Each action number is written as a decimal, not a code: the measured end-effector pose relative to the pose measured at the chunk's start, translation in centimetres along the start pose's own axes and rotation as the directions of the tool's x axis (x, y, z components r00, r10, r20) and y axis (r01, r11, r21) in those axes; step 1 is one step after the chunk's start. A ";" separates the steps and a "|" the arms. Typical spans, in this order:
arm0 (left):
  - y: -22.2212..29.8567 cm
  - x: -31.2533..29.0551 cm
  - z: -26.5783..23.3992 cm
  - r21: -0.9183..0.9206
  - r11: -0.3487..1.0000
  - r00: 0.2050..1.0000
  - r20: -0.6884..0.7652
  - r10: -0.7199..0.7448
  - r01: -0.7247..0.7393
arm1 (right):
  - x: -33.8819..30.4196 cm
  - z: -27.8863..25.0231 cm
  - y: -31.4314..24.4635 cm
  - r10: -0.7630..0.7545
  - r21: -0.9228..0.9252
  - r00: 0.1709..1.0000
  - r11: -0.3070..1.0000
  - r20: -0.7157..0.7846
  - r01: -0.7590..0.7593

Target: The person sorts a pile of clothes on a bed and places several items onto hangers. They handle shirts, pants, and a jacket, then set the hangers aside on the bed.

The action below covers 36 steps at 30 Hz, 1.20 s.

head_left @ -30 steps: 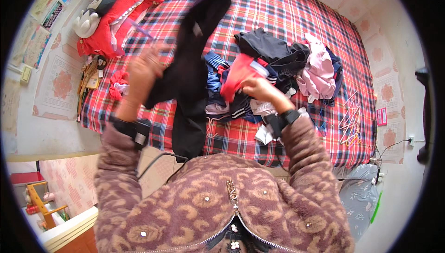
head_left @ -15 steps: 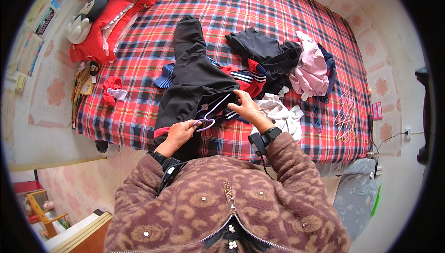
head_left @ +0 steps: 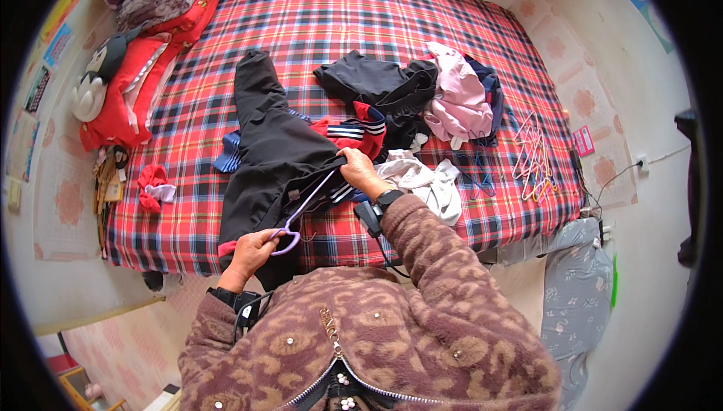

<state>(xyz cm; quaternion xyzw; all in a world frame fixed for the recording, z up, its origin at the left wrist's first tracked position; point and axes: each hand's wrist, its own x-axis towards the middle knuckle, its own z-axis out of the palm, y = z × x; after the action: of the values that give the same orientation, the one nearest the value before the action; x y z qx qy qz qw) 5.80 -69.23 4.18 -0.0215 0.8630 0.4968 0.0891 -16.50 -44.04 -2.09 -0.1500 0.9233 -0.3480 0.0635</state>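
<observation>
A black jacket point(head_left: 275, 140) lies on the plaid bed, one sleeve stretched toward the far side and a red edge showing near my left hand. My left hand point(head_left: 251, 255) is closed on a purple clothes hanger point(head_left: 309, 201) beside its hook. One hanger arm runs up to the jacket's opening, and the other is hidden. At that end, my right hand point(head_left: 363, 173) pinches the jacket's edge. Red and navy clothing with white stripes point(head_left: 361, 134) shows beyond the jacket, and a white garment point(head_left: 422, 185) lies right of my right hand.
Farther off lie a black garment point(head_left: 376, 83) and a pink garment point(head_left: 456, 102). Several loose hangers point(head_left: 535, 162) rest near the bed's right edge. At left are a small red cloth point(head_left: 153, 187), red pillows point(head_left: 120, 106) and folded blankets point(head_left: 166, 0).
My left hand has drawn nearer to me with the hanger's hook end. My right hand has closed on the jacket's edge. The view has shifted, so the bed appears farther left.
</observation>
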 end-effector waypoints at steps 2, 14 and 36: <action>0.2 -0.1 -0.4 0.128 0.988 0.995 -0.061 -0.078 0.086 | -0.2 0.5 -0.1 0.028 0.056 0.998 0.998 -0.050 -0.025; 2.3 -0.2 -3.4 -0.060 0.984 0.954 -0.263 0.146 -0.168 | 0.9 -0.5 -2.5 0.226 0.682 0.922 0.622 0.315 -0.385; 10.5 7.5 -6.5 -0.838 0.361 0.840 -0.500 -0.211 -0.409 | -6.7 -4.9 -8.7 -0.388 0.212 0.902 0.881 -0.189 0.423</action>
<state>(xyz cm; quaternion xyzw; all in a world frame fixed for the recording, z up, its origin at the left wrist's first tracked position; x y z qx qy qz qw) -3.71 -69.14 14.98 -0.1491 0.4178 0.8706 -0.2126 -9.19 -44.96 7.43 -0.3060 0.8225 -0.4759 -0.0581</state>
